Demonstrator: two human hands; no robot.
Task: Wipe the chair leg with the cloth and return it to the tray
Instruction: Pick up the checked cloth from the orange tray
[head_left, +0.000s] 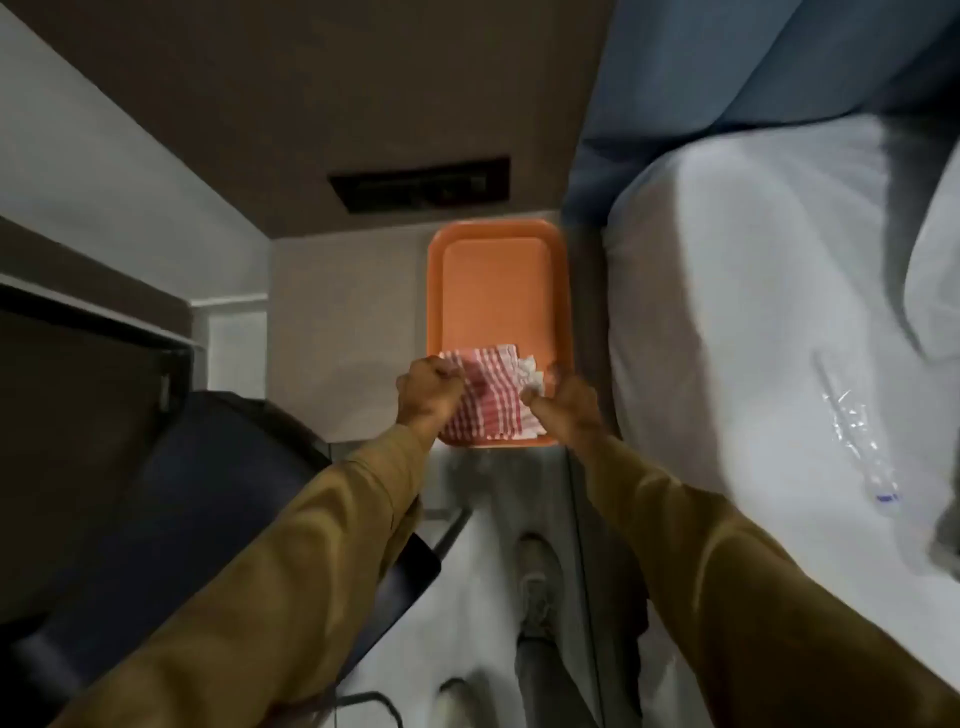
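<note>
An orange tray (498, 275) lies on a small pale table between the chair and the bed. A red-and-white checked cloth (491, 400) rests in the tray's near end. My left hand (428, 389) is closed on the cloth's left edge. My right hand (563, 402) pinches its right edge, where a white part of the cloth shows. The dark chair (171, 499) stands at the left, below my left sleeve; one thin dark leg (452, 530) of it shows near the floor.
A bed with white sheets (753, 338) and a blue pillow (779, 78) fills the right side. A clear plastic wrapper (852, 436) lies on the sheet. A dark wall panel (421, 184) sits beyond the tray. My shoes (535, 582) stand on the pale floor.
</note>
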